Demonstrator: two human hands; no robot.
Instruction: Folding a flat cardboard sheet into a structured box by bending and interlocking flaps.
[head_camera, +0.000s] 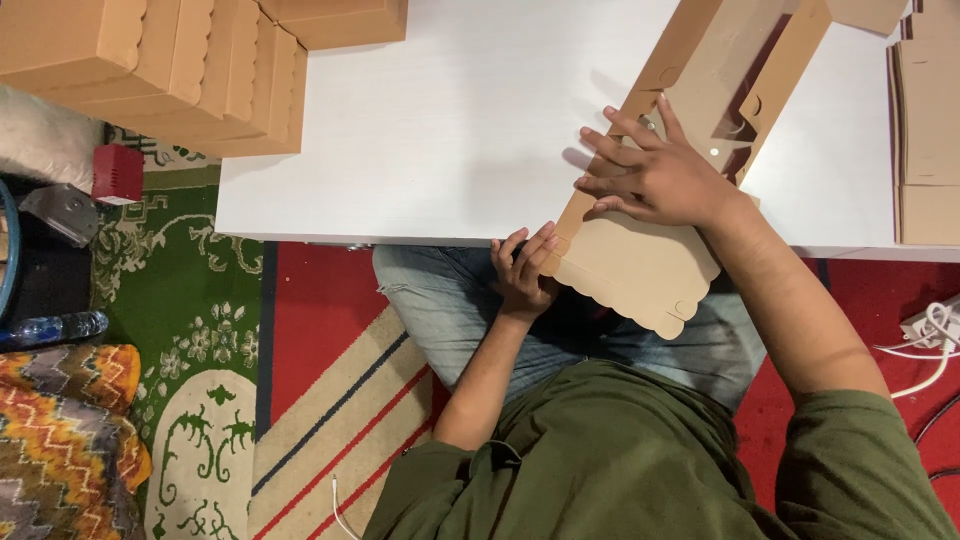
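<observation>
Right hand (655, 175): fingers spread flat, pinning the flat cardboard box blank (640, 262) to the white table (450, 120) to steady it. Left hand (523, 268): fingertips pinching the blank's scalloped edge overhanging the table, above the lap. Assembled boxes (190, 70) stacked far left.

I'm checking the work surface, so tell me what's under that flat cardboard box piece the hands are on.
Under the flat cardboard box piece lies the white table; its scalloped flap overhangs the person's jeans. The right hand covers the middle.
</observation>
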